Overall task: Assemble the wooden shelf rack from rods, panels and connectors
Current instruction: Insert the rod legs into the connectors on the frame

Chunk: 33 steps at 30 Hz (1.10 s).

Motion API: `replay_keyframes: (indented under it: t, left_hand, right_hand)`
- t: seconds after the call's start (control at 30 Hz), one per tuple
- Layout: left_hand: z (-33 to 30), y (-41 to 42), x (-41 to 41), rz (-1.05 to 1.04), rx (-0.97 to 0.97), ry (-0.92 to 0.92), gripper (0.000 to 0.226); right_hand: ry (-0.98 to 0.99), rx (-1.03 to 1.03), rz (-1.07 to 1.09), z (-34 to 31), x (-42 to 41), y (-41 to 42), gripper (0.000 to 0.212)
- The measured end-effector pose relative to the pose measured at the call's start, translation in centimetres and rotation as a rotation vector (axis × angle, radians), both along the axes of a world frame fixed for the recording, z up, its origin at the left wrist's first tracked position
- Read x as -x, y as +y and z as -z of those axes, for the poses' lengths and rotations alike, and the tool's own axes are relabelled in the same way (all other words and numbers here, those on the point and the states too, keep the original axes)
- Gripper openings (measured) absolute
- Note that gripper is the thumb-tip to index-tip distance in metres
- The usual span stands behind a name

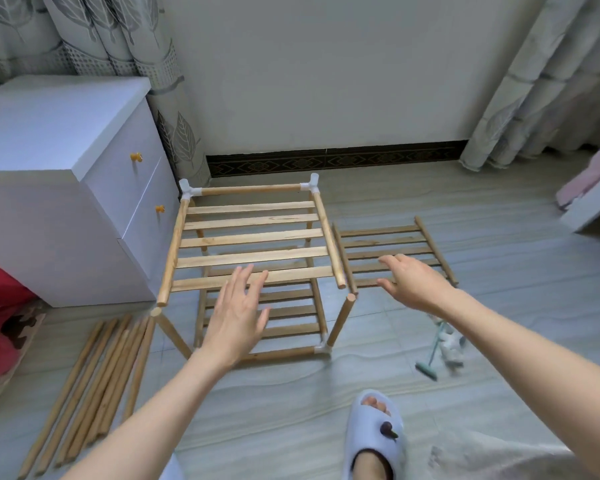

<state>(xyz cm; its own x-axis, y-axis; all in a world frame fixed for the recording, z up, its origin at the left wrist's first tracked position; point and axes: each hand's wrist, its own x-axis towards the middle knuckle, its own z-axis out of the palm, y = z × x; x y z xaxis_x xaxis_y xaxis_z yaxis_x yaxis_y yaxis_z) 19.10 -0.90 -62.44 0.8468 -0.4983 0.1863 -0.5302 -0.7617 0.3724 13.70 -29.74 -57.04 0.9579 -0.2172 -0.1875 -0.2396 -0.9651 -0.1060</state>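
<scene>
A partly built wooden rack [250,237] stands on the floor, with an upper slatted panel held at its far corners by white connectors [187,190] and a lower panel [284,327] beneath. The near upright rods [342,320] end bare, below the upper panel's free front ends. My left hand [236,317] hovers over the panel's front edge, fingers spread and holding nothing. Off to the right, my right hand [413,280] is open above a loose slatted panel [392,251] lying on the floor. Several spare rods [94,386] lie at lower left.
A white drawer cabinet [66,188] stands close on the rack's left. The wall and curtains are behind. A small pile of white connectors with a green mallet [440,351] lies on the floor at right. My slippered foot [374,434] is at the bottom.
</scene>
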Motion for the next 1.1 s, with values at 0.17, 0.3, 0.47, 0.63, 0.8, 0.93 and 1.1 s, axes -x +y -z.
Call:
replay_keyframes:
  t: [0.17,0.3,0.47,0.63,0.8,0.93,1.1]
  left_hand:
    - [1.4,-8.0,2.0,0.213,-0.055,-0.002,0.055]
    - [2.8,-12.2,1.0,0.290,-0.121,-0.046,0.057]
    - [4.1,-14.6,-1.3,0.404,-0.118,-0.112,0.042]
    - [6.3,-14.7,-2.1,0.417,-0.030,-0.153,0.033]
    - [7.4,-15.1,-2.1,0.400,0.055,-0.192,0.030]
    - [7.7,-15.1,-2.2,0.406,0.086,-0.155,0.032]
    - [6.4,-14.6,-1.8,0.412,0.023,-0.028,0.047]
  right_hand:
    - [0.076,0.057,-0.021,1.0,2.9,-6.3,0.048]
    - [0.085,-0.130,0.202,8.4,5.0,-10.1,0.043]
    - [0.129,-0.228,0.515,18.1,7.4,-12.4,0.037]
    - [0.165,-0.141,0.665,23.8,8.3,-14.0,0.044]
    - [0.143,-0.138,0.741,26.3,7.9,-14.9,0.036]
    - [0.079,-0.130,0.775,26.6,7.8,-14.0,0.028]
    - [-0.008,-0.150,0.848,24.5,8.6,-12.2,0.029]
